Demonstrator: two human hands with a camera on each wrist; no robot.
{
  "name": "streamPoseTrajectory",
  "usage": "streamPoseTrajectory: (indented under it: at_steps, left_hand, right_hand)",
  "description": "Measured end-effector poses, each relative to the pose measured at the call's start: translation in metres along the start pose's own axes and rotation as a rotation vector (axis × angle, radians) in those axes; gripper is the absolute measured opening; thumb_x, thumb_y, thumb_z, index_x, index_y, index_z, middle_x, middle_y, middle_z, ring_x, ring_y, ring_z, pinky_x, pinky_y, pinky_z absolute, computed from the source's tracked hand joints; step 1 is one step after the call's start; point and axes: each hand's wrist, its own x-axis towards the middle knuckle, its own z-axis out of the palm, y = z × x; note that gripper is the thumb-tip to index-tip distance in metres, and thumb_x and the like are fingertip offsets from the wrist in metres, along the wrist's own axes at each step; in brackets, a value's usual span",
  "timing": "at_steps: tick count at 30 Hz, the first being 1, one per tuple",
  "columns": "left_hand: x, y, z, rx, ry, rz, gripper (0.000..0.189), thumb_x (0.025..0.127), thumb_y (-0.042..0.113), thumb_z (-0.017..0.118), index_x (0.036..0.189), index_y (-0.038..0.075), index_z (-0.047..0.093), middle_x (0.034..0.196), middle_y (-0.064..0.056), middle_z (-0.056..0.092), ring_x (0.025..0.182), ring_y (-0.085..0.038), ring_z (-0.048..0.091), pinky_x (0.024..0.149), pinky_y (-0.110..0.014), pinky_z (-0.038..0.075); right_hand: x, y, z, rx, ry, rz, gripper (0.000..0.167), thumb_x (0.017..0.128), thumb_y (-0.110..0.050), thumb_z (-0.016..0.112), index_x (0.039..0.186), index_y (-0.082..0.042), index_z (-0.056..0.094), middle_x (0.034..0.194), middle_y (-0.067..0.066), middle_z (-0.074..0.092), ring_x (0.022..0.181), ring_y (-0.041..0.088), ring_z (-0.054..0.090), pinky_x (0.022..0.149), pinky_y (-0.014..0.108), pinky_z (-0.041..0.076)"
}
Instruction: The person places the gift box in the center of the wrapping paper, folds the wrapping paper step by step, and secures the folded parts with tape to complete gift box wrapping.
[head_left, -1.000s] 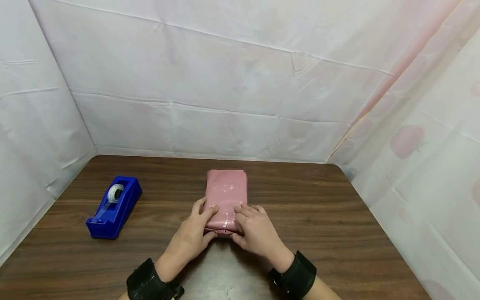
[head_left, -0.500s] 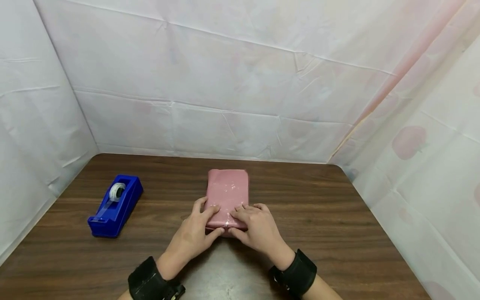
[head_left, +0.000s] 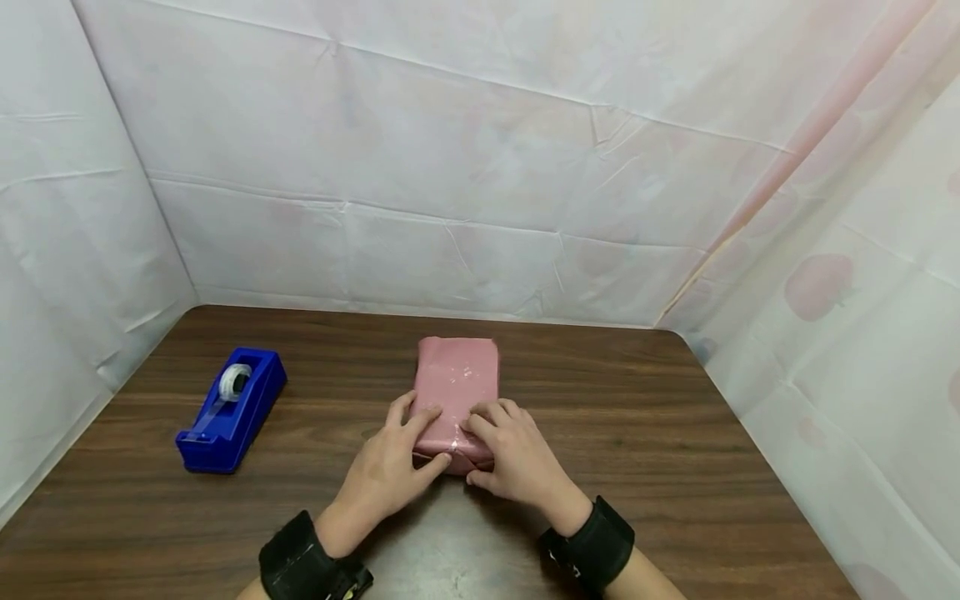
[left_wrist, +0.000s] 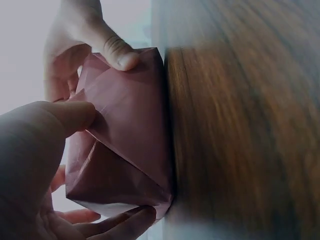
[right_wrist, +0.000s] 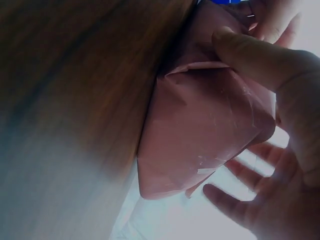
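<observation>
Resting on table [head_left: 675, 467]: pink package [head_left: 457, 392], folded end [right_wrist: 200, 125] nearest the person.
Left hand [head_left: 384, 471]: holds its left corner, thumb on flap [left_wrist: 132, 105].
Right hand [head_left: 519, 457]: grips its right corner, thumb against end.
Tape dispenser [head_left: 255, 408]: blue, left of package, well apart.

No text, label, brand, number or sign can be read anywhere.

Wide black cuffs [head_left: 300, 558] circle both wrists [head_left: 339, 527], the left yellow-flecked.
</observation>
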Motion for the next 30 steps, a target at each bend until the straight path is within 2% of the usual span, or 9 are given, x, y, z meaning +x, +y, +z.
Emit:
streamPoseTrajectory:
  at_steps: [3,5,7,10,13,16,21,26,30]
  left_hand:
    - [0.0006,-0.0012,0.0002,0.014,-0.011,0.012,0.063,0.083,0.046,0.071,0.14,0.03,0.049,0.154,-0.009,0.03,0.076,-0.02,0.062,0.065,-0.036,0.049]
    - [0.0006,-0.0017,0.0005,0.012,-0.013,0.011,0.063,0.084,0.046,0.07,0.141,0.031,0.048,0.155,-0.008,0.029,0.08,-0.023,0.064,0.066,-0.037,0.05]
    - [0.0008,-0.002,0.0013,0.005,-0.013,0.006,0.063,0.085,0.046,0.07,0.142,0.031,0.048,0.156,-0.008,0.028,0.085,-0.026,0.065,0.068,-0.039,0.051]
    - [0.0005,-0.0016,0.0026,-0.012,-0.008,-0.011,0.062,0.085,0.047,0.069,0.142,0.031,0.047,0.156,-0.01,0.027,0.093,-0.032,0.066,0.072,-0.043,0.052]
    - [-0.0008,-0.0002,0.0033,-0.026,0.007,-0.022,0.062,0.085,0.046,0.07,0.141,0.031,0.048,0.154,-0.016,0.029,0.099,-0.037,0.065,0.076,-0.047,0.053]
    - [-0.003,0.0017,0.0031,-0.037,0.028,-0.014,0.064,0.082,0.045,0.073,0.139,0.028,0.05,0.149,-0.022,0.037,0.094,-0.036,0.066,0.076,-0.047,0.054]
    - [-0.0049,0.0036,0.0014,-0.042,0.051,0.001,0.066,0.076,0.044,0.078,0.136,0.026,0.054,0.139,-0.02,0.047,0.084,-0.028,0.065,0.072,-0.042,0.053]
    - [-0.0054,0.0044,-0.0003,-0.007,0.07,0.034,0.063,0.077,0.044,0.078,0.134,0.026,0.058,0.139,-0.024,0.048,0.093,-0.035,0.066,0.075,-0.045,0.054]
    - [-0.0061,0.0052,-0.001,0.011,0.097,0.063,0.06,0.077,0.045,0.078,0.131,0.026,0.061,0.137,-0.027,0.05,0.088,-0.034,0.067,0.073,-0.044,0.055]
  right_hand:
    - [-0.0005,0.0006,0.0021,0.061,-0.019,0.052,0.066,0.064,-0.037,0.089,0.119,-0.023,0.056,0.132,0.014,0.05,0.125,0.038,0.047,0.097,0.054,0.045]
    - [-0.0007,0.0002,0.0025,0.127,-0.044,0.099,0.066,0.067,-0.033,0.087,0.123,-0.023,0.053,0.139,0.021,0.043,0.125,0.043,0.048,0.096,0.053,0.046]
    - [-0.0008,-0.0004,0.0025,0.186,-0.072,0.137,0.067,0.07,-0.029,0.086,0.127,-0.024,0.05,0.143,0.024,0.039,0.121,0.042,0.053,0.092,0.049,0.05]
    - [-0.0011,-0.0009,0.0023,0.23,-0.102,0.163,0.067,0.074,-0.026,0.083,0.131,-0.024,0.047,0.146,0.024,0.036,0.11,0.034,0.062,0.083,0.041,0.054]
    - [-0.0016,-0.001,0.0021,0.211,-0.11,0.158,0.066,0.077,-0.027,0.081,0.133,-0.024,0.046,0.146,0.024,0.037,0.102,0.031,0.066,0.08,0.038,0.055]
    - [-0.0027,-0.0009,0.0016,0.202,-0.114,0.147,0.064,0.078,-0.027,0.08,0.133,-0.023,0.046,0.145,0.023,0.038,0.097,0.03,0.067,0.078,0.037,0.055]
    - [-0.0044,-0.0016,0.0005,0.219,-0.111,0.13,0.064,0.077,-0.027,0.08,0.132,-0.024,0.047,0.144,0.021,0.04,0.091,0.029,0.068,0.075,0.036,0.055]
    - [-0.0045,-0.0033,-0.0001,0.211,-0.103,0.109,0.064,0.078,-0.028,0.08,0.133,-0.024,0.047,0.142,0.023,0.041,0.086,0.031,0.068,0.071,0.036,0.055]
    - [-0.0047,-0.0056,-0.0015,0.198,-0.117,0.109,0.063,0.08,-0.028,0.078,0.135,-0.024,0.047,0.142,0.025,0.041,0.084,0.033,0.069,0.069,0.037,0.055]
